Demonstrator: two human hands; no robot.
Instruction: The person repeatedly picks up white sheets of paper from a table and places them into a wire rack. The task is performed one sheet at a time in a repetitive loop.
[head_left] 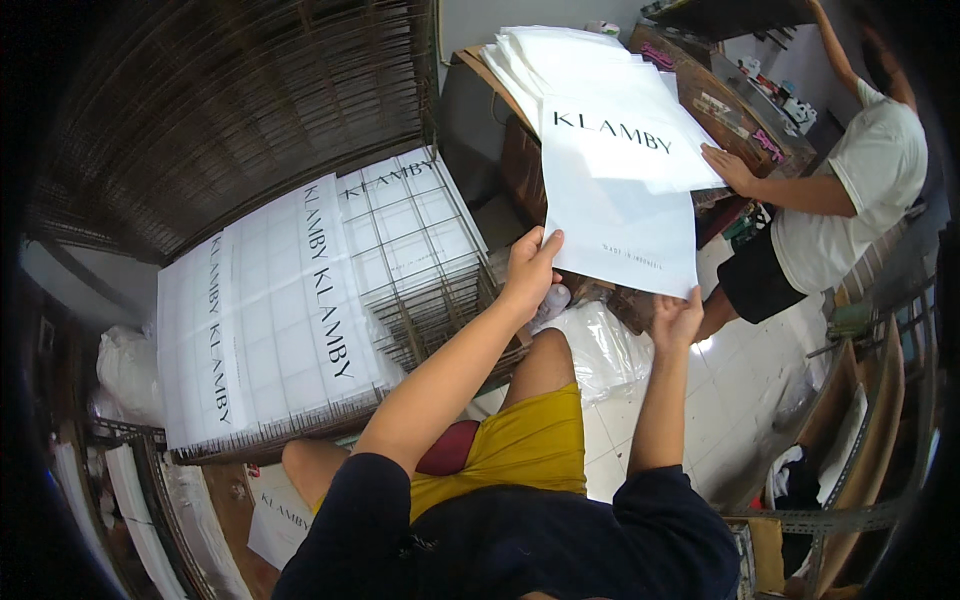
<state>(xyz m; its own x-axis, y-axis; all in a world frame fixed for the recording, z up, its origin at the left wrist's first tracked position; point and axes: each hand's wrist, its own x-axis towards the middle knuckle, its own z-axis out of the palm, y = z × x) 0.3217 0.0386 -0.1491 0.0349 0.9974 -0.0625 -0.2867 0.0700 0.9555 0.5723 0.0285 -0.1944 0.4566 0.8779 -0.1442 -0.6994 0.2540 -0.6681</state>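
A white printed plastic bag (620, 225) is stretched between my two hands, its far end lying over a stack of similar white bags (590, 75). My left hand (532, 268) pinches its near left edge, thumb on top. At the near right corner, my right hand (676, 318) grips the same bag with fingers partly hidden beneath it. A co-worker's hand (730, 170) rests at the right side of the stack. To my left, more printed white bags (270, 300) lie flat on a wire drying rack (430, 310).
Raised wire shelves (240, 110) stand behind the rack. The co-worker in a white shirt (850, 170) stands at right beside a wooden table (720, 100). A clear plastic bundle (600, 350) lies on the tiled floor (730, 400). Metal-framed shelving (840, 520) is at lower right.
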